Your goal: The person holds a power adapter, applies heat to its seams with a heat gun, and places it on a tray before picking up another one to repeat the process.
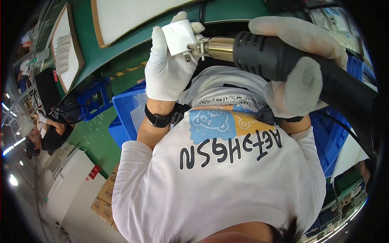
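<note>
My left hand (167, 81), in a white glove, holds a small white block (177, 35) that looks like a power adapter. Its fingers and thumb grip the block by its sides. A small metal piece (187, 58) shows at the block's lower edge. My right hand (303, 87), in a glove with greyish fingertips, is wrapped round a black hot-air gun (259, 54). The gun's metal nozzle (216, 47) points left, its tip right at the block's right edge. Whether the tip touches the block, I cannot tell.
A green worktable (135, 48) with a white board (125, 18) lies ahead. Blue crates (125, 115) stand on both sides of me. At far left are a blue stool (95, 99) and another person (54, 133); cartons (104, 200) sit at lower left.
</note>
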{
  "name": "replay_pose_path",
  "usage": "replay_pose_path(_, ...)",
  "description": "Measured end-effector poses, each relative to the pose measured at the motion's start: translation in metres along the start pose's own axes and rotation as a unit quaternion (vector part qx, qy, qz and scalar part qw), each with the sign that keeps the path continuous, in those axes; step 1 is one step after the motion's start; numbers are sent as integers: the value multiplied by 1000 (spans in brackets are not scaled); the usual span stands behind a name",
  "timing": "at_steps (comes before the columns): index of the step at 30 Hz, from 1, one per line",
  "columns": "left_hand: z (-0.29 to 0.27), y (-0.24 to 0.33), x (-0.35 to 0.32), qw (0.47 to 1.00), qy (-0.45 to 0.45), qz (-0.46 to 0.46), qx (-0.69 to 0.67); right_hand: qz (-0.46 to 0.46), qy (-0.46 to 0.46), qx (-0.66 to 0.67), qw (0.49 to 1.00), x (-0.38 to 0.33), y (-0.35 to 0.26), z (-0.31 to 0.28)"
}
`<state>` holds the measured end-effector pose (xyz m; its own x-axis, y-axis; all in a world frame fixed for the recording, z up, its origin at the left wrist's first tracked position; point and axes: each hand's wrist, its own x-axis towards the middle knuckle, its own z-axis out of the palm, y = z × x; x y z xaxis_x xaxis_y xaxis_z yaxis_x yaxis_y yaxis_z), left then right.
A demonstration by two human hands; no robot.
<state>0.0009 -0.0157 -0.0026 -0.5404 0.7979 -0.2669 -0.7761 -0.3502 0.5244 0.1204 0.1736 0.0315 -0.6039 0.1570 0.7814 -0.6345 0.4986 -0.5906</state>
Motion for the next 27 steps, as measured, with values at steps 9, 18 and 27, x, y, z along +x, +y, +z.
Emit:
replay_pose_path(9, 14, -1, -3, 998, 26, 15, 52, 49, 51, 30, 997, -2, -7, 3)
replay_pose_path(18, 6, -4, -1, 997, 45, 18, 55, 37, -65, -28, 997, 8, -9, -5)
replay_pose_path(27, 6, -3, -2, 989, 63, 34, 126, 90, 159, 42, 982, -11, -5, 15)
